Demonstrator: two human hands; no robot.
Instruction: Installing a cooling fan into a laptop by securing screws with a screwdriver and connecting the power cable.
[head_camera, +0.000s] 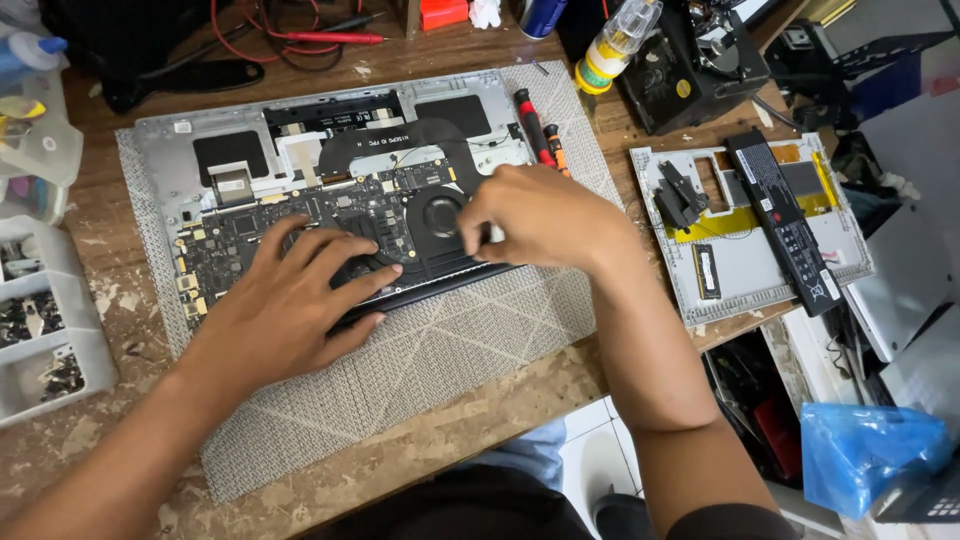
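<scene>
Opened laptop (330, 180), lay underside-up on grey mat (450, 360) mid-bench, board and fan (440, 212) exposed for access. Left hand (290, 300) pressed flat, fingers spread, on board near front edge, steadying chassis; gripped nothing. Right hand (540, 215) curled beside fan, fingertips pinched; what was pinched: cannot tell. Screwdriver (532, 125) parked on mat within reach. Removed cover (740, 270) with battery (785, 215) set aside right. Parts tray (80, 340) left.

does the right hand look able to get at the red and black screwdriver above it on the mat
Probably yes: the screwdriver lies bare on the mat just beyond the right hand, with nothing between them.
</scene>
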